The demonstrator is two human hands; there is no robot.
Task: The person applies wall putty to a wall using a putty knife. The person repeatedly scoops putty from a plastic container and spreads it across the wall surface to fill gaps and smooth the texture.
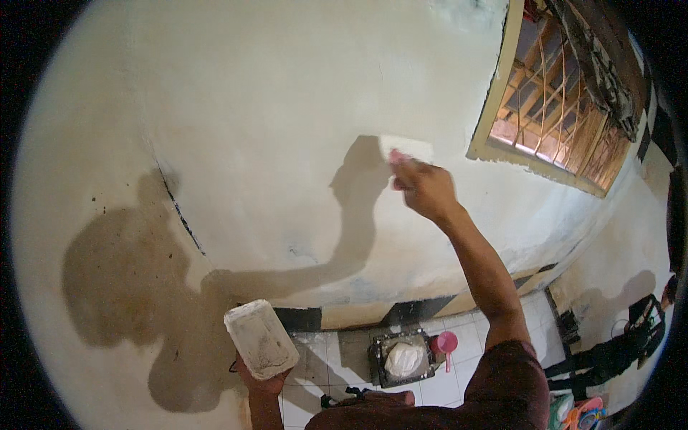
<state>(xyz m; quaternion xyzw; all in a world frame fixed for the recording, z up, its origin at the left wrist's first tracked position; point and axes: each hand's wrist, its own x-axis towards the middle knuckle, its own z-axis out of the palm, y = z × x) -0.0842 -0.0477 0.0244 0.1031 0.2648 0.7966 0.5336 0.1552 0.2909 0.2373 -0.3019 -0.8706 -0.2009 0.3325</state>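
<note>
My right hand [430, 190], arm stretched up and forward, grips a putty knife [412, 147] with a broad white blade. Something pink shows by my fingers, and the blade lies against the cream wall [272, 143], just left of the window. Low on the left, my left hand [266, 382] holds a shallow white rectangular tub [262, 338] from below. The tub is tilted so that its whitish, smeared inside shows. Most of the left fingers are hidden under it.
A barred window [552, 107] with a yellowish frame is at upper right. A dark crack [175, 204] runs down the wall. On the tiled floor stand a stained stool [376, 362] bearing a white bag [404, 360] and a pink dipper [446, 342]. Another person [623, 351] stands far right.
</note>
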